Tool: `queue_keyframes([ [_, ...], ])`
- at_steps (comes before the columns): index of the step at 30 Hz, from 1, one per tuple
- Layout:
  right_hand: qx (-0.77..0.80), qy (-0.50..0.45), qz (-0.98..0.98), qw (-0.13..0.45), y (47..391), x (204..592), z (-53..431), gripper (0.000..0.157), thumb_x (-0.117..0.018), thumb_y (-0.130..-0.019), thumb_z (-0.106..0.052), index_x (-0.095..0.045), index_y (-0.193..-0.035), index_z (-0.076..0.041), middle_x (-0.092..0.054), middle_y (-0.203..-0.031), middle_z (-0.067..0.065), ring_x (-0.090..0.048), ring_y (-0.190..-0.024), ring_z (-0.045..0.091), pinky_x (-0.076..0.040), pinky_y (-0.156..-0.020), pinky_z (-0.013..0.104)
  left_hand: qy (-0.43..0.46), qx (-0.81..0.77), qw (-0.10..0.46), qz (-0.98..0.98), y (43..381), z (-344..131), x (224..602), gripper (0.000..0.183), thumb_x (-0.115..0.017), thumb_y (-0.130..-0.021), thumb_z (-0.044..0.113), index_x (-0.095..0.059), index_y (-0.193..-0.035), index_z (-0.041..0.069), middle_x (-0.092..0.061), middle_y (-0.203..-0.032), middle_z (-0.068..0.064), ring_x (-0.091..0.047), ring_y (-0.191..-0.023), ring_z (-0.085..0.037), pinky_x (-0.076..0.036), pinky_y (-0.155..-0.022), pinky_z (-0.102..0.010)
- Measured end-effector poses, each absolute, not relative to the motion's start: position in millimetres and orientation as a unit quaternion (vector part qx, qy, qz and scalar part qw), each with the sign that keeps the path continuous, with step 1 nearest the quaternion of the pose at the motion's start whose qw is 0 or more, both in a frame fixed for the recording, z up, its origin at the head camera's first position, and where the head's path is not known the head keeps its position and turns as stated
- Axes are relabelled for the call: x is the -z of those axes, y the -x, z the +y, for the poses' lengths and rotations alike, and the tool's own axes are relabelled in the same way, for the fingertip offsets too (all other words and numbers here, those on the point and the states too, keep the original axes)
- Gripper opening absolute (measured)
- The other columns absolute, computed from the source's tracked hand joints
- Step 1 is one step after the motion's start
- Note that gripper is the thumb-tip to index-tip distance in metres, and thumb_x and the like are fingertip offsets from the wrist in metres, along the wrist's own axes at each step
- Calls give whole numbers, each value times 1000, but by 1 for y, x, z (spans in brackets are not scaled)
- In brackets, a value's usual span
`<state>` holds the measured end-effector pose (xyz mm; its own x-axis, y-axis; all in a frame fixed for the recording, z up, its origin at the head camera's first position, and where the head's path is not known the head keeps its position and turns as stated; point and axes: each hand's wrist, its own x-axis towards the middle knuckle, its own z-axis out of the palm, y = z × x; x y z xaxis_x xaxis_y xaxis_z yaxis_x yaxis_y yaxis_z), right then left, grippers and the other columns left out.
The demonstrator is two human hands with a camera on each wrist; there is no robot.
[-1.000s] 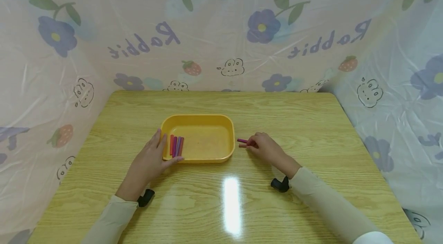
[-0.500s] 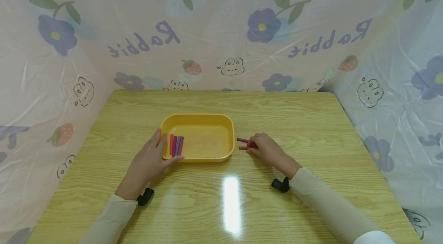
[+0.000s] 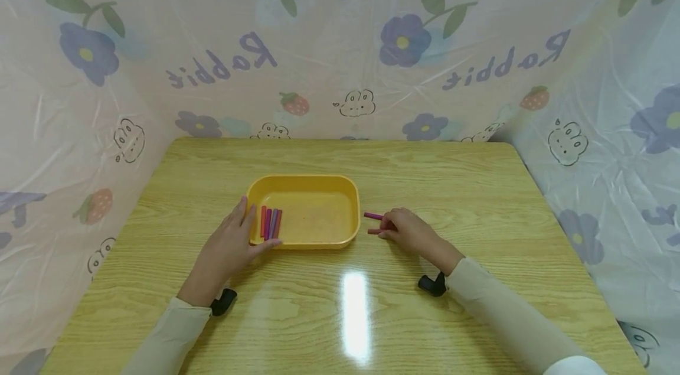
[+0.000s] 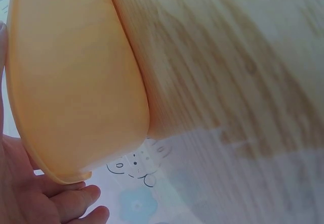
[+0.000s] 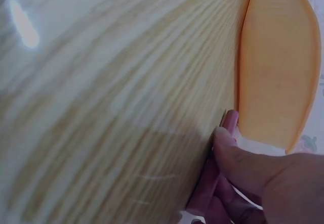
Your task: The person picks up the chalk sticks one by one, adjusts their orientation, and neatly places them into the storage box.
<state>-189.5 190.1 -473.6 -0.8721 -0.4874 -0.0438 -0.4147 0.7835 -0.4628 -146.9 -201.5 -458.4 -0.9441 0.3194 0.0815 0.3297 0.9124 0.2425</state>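
A yellow plastic tray (image 3: pixel 319 244) sits on the table, with my left hand (image 3: pixel 227 245) holding its left front corner. The fingers lie along the tray's left side and the thumb reaches over the front rim. Inside, at the left end, several crayons (image 3: pixel 273 224) in red, purple and brown lie side by side. Just right of the tray, my right hand (image 3: pixel 411 230) pinches a brownish-red crayon (image 5: pixel 205 188) between thumb and fingers, low over the table. A magenta crayon (image 3: pixel 373 216) lies behind it, its right end hidden by the fingers.
The wood-grain table (image 3: pixel 297 316) carries a bright light reflection near the front. A patterned plastic sheet (image 3: pixel 329 56) rises behind and on both sides. Each wrist wears a black camera mount (image 3: pixel 432 285).
My right hand has shifted the brownish-red crayon slightly toward the front, widening the gap to the magenta crayon. The left hand and the tray have stayed in place.
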Motion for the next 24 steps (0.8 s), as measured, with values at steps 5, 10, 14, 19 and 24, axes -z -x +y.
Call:
queue_keyframes([
  [5, 236, 241, 938, 79, 187, 473, 190, 8, -67, -86, -20, -63, -85, -13, -54, -78, -5, -47, -73, 14, -41, -66, 31, 166, 126, 15, -978, 147, -202, 460, 101, -48, -79, 72, -32, -142, -6, -11, -150, -28, -25, -132, -45, -31, -101, -55],
  [10, 255, 242, 932, 84, 186, 474, 192, 8, -65, -88, -21, -63, -85, -14, -55, -80, -6, -48, -74, 13, -42, -68, 30, 165, 124, 13, -978, 147, -202, 461, 101, -47, -79, 73, -32, -142, -6, -11, -150, -28, -24, -132, -45, -31, -101, -55],
  [14, 303, 221, 921, 108, 187, 471, 195, 9, -63, -90, -22, -64, -87, -14, -58, -81, -5, -51, -73, 13, -45, -68, 30, 167, 125, 15, -978, 147, -202, 461, 101, -47, -79, 73, -32, -141, -6, -11, -149, -29, -24, -132, -45, -31, -101, -55],
  [19, 379, 189, 895, 142, 188, 468, 199, 18, -60, -92, -27, -65, -94, -10, -62, -81, 3, -53, -71, 15, -46, -63, 28, 162, 129, 14, -978, 147, -202, 458, 101, -48, -79, 72, -32, -141, -6, -11, -149, -28, -24, -132, -45, -31, -101, -55],
  [24, 509, 131, 823, 215, 191, 468, 203, 38, -56, -94, -34, -62, -104, 2, -59, -83, 19, -51, -71, 21, -45, -62, 31, 160, 130, 12, -979, 146, -201, 458, 101, -48, -79, 72, -32, -142, -5, -11, -150, -27, -24, -132, -45, -31, -101, -55],
])
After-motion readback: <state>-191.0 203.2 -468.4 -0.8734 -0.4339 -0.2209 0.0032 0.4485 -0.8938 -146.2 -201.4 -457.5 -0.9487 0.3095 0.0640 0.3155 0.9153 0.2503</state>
